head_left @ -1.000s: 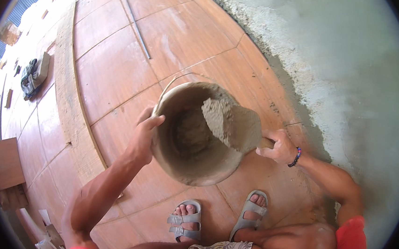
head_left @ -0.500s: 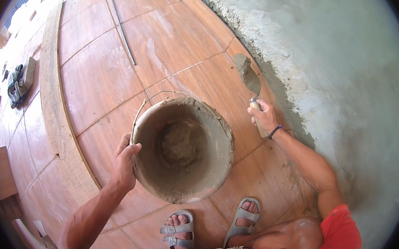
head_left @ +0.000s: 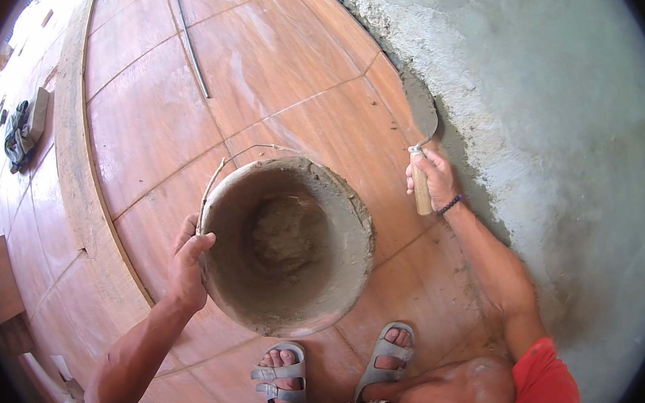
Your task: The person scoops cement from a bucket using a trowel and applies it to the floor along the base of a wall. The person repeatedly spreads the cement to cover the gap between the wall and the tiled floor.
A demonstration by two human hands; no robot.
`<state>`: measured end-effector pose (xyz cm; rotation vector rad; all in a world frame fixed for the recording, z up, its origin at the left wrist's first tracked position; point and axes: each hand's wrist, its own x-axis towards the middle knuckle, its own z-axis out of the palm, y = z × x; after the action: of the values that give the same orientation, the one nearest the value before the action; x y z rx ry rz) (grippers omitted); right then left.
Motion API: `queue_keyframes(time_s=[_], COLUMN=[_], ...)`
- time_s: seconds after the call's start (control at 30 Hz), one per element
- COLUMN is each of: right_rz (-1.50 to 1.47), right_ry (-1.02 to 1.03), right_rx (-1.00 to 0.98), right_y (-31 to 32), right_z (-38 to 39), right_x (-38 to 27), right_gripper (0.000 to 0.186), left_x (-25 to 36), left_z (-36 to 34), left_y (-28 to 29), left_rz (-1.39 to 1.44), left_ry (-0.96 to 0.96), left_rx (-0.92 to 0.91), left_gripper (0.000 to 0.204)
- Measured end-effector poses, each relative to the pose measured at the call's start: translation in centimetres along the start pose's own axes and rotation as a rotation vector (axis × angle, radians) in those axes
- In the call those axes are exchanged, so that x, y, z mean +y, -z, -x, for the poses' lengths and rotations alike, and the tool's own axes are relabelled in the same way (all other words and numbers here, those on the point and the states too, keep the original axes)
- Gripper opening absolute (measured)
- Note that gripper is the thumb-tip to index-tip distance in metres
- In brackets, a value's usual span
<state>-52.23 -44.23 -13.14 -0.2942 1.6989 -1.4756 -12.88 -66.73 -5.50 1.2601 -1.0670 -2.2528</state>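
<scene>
My left hand (head_left: 189, 265) is closed over the left rim of a round bucket (head_left: 336, 276), its thumb inside. Grey wet mortar (head_left: 287, 231) lies in the bottom of this bucket, and its wire handle (head_left: 211, 181) rests toward the far side. Wrapped around the wooden handle of a trowel (head_left: 421, 186) is my right hand (head_left: 436, 180). The trowel's blade is tilted on edge against the base of the wall, where a strip of mortar (head_left: 456, 142) fills the seam beside the floor tiles.
Wood-look tiles (head_left: 157, 123) cover the floor. The plastered wall (head_left: 557, 107) rises on the right with a rough lower edge. A long wooden plank (head_left: 77, 160) lies to the left, a thin metal rod (head_left: 190, 45) ahead. A dark bundle (head_left: 18, 138) sits at far left. My sandalled feet (head_left: 281, 371) are behind the bucket.
The trowel has swung right from over the tiles to the wall's base, its blade turned on edge. The mortar lump on it no longer shows. The bucket has shifted slightly left in view.
</scene>
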Motion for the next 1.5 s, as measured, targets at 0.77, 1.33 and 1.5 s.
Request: queue_keyframes(time_s=[0.77, 1.33, 1.5], right_rz=[0.303, 0.398, 0.521], right_ry=[0.117, -0.149, -0.111], right_rx=[0.156, 0.215, 0.294], right_y=[0.7, 2.2, 0.6], right_z=[9.7, 10.9, 14.8], right_x=[-7.1, -8.2, -10.2], right_gripper=[0.037, 0.033, 0.030], left_x=[0.5, 0.9, 0.8], left_z=[-0.4, -1.6, -1.7], left_y=[0.7, 1.9, 2.1], left_rz=[-0.119, -0.109, -0.111], left_ry=[0.023, 0.018, 0.010], left_rx=[-0.080, -0.302, -0.317], left_gripper=[0.037, 0.072, 0.079])
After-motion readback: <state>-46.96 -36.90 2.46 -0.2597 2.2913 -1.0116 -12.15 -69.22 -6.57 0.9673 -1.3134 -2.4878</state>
